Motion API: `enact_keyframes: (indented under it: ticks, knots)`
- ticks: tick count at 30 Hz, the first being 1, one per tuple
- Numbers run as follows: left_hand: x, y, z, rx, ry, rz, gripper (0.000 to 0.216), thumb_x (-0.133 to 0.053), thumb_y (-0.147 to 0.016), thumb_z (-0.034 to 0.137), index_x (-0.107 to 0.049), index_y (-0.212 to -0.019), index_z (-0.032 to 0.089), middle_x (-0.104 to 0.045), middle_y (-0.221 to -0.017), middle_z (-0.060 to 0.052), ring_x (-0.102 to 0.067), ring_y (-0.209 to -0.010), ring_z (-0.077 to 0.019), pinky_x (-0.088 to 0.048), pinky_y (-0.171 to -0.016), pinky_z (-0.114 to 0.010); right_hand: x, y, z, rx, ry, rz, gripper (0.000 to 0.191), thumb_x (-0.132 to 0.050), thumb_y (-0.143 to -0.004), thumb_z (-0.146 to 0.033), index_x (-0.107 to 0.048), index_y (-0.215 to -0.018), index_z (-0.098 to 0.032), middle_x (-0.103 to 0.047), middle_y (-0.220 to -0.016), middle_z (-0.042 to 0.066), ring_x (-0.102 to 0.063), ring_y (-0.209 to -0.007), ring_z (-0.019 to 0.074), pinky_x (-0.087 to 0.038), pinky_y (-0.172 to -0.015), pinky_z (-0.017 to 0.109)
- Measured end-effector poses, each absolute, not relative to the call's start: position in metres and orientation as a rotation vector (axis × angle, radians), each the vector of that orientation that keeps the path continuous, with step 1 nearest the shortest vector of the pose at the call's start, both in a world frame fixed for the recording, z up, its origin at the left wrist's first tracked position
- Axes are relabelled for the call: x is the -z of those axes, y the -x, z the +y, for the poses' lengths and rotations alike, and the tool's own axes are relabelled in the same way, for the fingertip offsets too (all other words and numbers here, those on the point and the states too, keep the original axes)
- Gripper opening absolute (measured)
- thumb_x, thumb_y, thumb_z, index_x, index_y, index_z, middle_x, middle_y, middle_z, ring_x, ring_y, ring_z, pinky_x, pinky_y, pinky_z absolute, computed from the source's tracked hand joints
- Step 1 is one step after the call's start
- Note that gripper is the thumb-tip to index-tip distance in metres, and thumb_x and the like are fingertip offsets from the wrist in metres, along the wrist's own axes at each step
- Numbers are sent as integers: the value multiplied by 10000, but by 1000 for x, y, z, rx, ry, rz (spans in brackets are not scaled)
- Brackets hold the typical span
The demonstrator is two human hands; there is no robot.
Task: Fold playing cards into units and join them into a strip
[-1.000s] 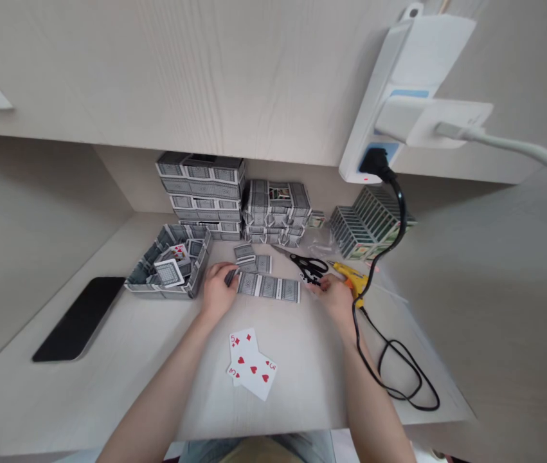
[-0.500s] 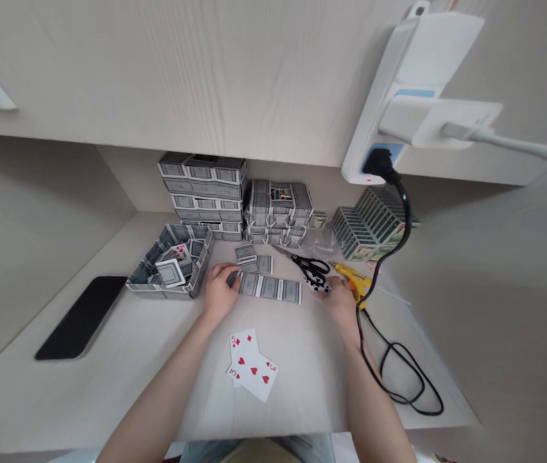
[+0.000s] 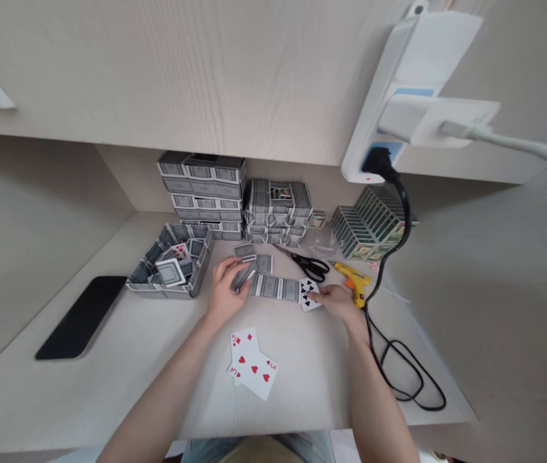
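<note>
A strip of grey-backed playing cards (image 3: 269,287) lies across the middle of the desk. My left hand (image 3: 225,289) is at its left end, thumb and fingers closed around a grey-backed playing card (image 3: 243,277) that stands tilted. At the right end, a face-up club card (image 3: 308,294) meets the strip, pinched at its right side by my right hand (image 3: 340,302). Loose grey card pieces (image 3: 264,263) lie just behind the strip. Nearer me, a five of diamonds (image 3: 243,341) is partly covered by a three of hearts (image 3: 260,376).
Black scissors (image 3: 312,266) and a yellow glue gun (image 3: 356,280) lie behind and beside my right hand; a black cord (image 3: 374,341) loops at right. At left are a card-built box (image 3: 167,292) and a black phone (image 3: 80,318). Card-built blocks (image 3: 208,193) stand at the back.
My right hand has brought the club card left from beside the scissors to the strip's right end. My left hand has moved slightly right, tilting its card up over the strip's left end.
</note>
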State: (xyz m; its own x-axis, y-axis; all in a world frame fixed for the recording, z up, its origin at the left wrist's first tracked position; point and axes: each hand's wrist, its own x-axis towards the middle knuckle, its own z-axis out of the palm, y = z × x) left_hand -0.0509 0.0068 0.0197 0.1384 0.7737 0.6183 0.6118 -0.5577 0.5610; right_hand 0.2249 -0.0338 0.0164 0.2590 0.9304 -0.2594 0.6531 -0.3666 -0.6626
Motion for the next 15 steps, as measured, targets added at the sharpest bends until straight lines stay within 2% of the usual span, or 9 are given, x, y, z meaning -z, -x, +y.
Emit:
enact_keyframes:
  ticks: [4,7,9,12,15]
  knots:
    - [-19,49,4,-1141,-2298,1157,406,-549,-734,157,-516,-1131,234,-470,-1191,-77,-438,-1143,-219,-378,-979,-403,-30,-222,-41,-1477,1754,-1400,263,-615,-656,-393,-577,-608,-138,-474,-386,-59,-425,-329,77,-282,-347,187]
    - [-19,49,2,-968,-2380,1051,500,-556,-711,137,-469,-1193,236,-458,-1226,-83,-406,-1182,-235,-359,-1000,-425,-41,-216,-45,-1737,1500,-1388,283,-615,-671,-405,-576,-676,-125,-571,-475,-15,-492,-350,84,-282,-315,165]
    - [-18,50,2,-935,-2420,1067,556,-584,-690,153,-439,-1222,226,-457,-1245,-88,-368,-1215,-250,-336,-1017,-441,-43,-210,-46,-1776,1370,-1306,301,-630,-663,-395,-571,-786,-126,-648,-623,32,-576,-436,115,-348,-337,166]
    - [-16,53,5,-902,-2439,1127,627,-613,-674,180,-394,-1260,207,-444,-1283,-99,-340,-1241,-266,-331,-1021,-453,-39,-195,-42,-1727,1224,-1168,389,-660,-645,-361,-521,-950,-165,-673,-775,49,-642,-566,170,-434,-393,201]
    - [-12,57,8,-856,-2426,1184,603,-605,-696,212,-395,-1261,211,-476,-1264,-96,-408,-1196,-259,-370,-993,-439,-25,-176,-36,-1624,1142,-1080,381,-682,-629,-330,-516,-936,-176,-658,-731,23,-610,-519,144,-400,-370,185]
